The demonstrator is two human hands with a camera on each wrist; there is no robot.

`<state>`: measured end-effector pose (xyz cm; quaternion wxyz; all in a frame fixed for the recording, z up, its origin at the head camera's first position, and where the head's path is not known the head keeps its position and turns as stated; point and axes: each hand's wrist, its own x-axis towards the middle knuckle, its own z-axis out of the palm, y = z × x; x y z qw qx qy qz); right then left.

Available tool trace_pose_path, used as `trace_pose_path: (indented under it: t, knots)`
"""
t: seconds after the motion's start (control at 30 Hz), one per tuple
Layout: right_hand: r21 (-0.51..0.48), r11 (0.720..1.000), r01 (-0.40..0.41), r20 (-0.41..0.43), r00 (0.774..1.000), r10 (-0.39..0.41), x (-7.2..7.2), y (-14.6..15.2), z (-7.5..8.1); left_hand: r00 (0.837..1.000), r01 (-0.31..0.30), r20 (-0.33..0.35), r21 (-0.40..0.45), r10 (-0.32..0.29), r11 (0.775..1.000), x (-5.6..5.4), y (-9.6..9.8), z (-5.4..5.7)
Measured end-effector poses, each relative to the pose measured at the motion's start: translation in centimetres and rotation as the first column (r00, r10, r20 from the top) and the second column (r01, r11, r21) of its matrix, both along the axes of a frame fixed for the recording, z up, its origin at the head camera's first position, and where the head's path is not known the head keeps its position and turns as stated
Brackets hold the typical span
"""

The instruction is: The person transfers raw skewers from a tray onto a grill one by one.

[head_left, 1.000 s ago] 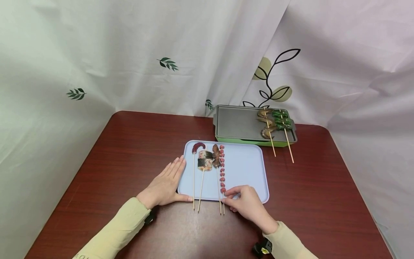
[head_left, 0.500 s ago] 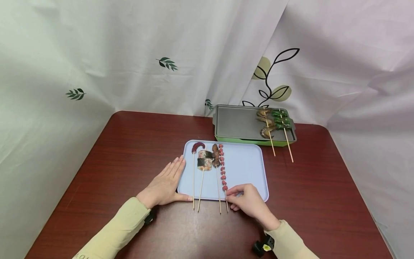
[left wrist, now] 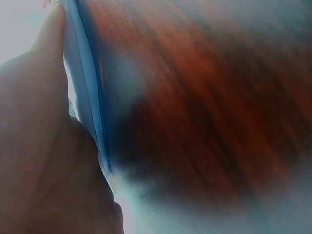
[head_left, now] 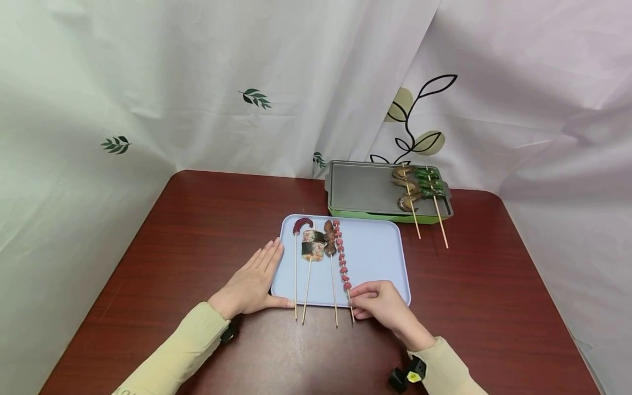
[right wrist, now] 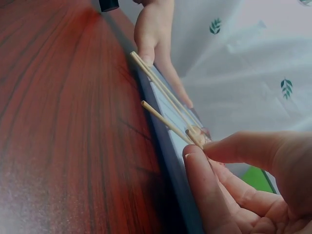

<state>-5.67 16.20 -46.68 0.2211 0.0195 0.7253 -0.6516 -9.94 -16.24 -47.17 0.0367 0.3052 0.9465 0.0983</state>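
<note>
My right hand [head_left: 382, 304] pinches the stick of a skewer of small red pieces [head_left: 343, 263] at the near edge of a pale blue tray [head_left: 377, 258]. In the right wrist view the thumb and fingertips meet around that stick. My left hand [head_left: 253, 282] lies with straight fingers along the tray's left side, its thumb on the near rim. To the left of the red skewer lie a brown meat skewer [head_left: 329, 241], a skewer of pale rolls with dark bands [head_left: 313, 245] and a curled purple tentacle skewer [head_left: 303, 224]. Their stick ends overhang the near rim.
Behind the tray stands a green grill with a grey plate [head_left: 362, 186]. On its right side rest a brown skewer [head_left: 406, 189] and a green skewer [head_left: 430, 184], sticks jutting over the front edge. A white curtain [head_left: 276, 60] hangs behind the dark red table [head_left: 212, 219].
My right hand has moved slightly right with the near end of the red skewer. That skewer now slants away from the brown one. The left hand stays put.
</note>
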Motion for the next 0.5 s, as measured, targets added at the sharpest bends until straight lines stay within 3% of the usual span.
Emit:
trace_pose_path:
  t: [0.5]
  knots:
    - [0.050,0.999,0.001,-0.069,0.998,0.002,0.60,0.86,0.15,1.000,-0.001,0.010,-0.010,0.001,1.000,-0.09,-0.01,-0.22]
